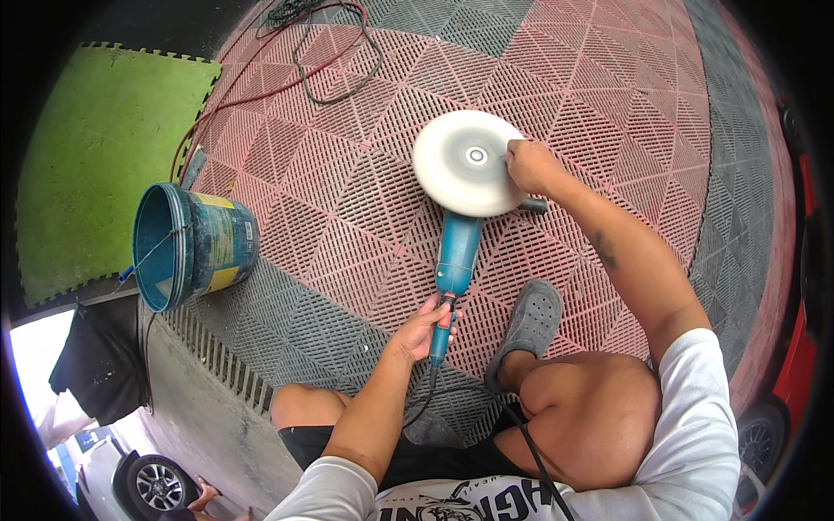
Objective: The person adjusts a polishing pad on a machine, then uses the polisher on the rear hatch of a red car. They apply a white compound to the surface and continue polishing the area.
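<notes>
A blue angle polisher (458, 252) points away from me, its round white pad (443, 178) facing up with a smeared grey ring about the metal hub. My left hand (419, 333) is closed round the rear handle, by the red switch. Over the pad's right side, my right hand (532, 165) has its fingers curled together. Something thin and dark seems to stick out from them toward the hub, but I cannot make out what it is. A black side handle (533, 206) shows below that hand. The black power cord (432, 382) runs from the handle back past my legs.
A blue bucket (178, 252) lies tilted or leans at the left, beside a green foam mat (104, 165). Hoses and cords (347, 87) loop across the red and grey grid floor (347, 234). My grey clog (532, 321) is right of the polisher. Cars stand at both edges.
</notes>
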Available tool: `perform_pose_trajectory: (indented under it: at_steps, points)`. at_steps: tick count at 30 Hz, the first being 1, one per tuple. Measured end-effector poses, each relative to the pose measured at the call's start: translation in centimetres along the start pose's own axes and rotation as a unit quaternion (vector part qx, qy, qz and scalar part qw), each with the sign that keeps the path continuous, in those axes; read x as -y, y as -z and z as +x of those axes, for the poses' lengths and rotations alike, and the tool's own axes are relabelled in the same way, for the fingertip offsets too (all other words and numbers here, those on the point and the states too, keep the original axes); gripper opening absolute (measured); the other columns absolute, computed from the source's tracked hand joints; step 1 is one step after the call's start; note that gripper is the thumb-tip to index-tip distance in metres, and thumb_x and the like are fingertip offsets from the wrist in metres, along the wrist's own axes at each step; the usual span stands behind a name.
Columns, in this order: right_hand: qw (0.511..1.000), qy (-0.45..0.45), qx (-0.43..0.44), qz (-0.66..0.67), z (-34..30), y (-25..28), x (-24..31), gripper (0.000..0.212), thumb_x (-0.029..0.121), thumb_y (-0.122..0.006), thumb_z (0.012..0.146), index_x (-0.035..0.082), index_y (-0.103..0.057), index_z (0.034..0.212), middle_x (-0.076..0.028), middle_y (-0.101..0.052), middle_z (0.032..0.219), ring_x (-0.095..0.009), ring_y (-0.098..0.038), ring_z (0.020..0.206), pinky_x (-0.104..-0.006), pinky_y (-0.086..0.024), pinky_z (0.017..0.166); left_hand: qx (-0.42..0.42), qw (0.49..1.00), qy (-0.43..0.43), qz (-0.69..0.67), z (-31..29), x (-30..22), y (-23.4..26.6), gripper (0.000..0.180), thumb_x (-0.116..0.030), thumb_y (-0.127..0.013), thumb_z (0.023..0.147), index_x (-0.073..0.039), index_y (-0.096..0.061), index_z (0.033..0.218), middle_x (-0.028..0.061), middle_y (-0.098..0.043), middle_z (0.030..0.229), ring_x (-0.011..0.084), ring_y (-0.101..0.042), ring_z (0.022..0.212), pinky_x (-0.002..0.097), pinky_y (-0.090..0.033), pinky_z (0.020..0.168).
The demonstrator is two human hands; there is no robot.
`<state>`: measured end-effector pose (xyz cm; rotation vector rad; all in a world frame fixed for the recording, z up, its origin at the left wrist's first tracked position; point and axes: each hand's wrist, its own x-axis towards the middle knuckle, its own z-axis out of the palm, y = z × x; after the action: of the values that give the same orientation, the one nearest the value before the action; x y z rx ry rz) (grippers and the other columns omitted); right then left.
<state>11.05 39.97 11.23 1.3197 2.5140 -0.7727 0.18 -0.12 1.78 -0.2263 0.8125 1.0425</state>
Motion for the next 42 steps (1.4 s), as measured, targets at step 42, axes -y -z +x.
perform_pose_trajectory:
  at_steps: [42]
  points:
    - [0.993,0.039,-0.013,-0.113,-3.2,1.5,1.2,0.034,0.023,-0.053,0.112,-0.001,-0.070,0.128,-0.026,-0.079,0.115,-0.041,-0.077,0.110,-0.0534,-0.061,0.097,0.006,1.000,-0.006,0.000,0.1,0.2,0.6,0.073,-0.027,-0.071,0.110,-0.027,-0.031,0.172,0.0095,-0.067,0.129,0.0182,-0.069,0.092,0.0356,-0.063,0.076]
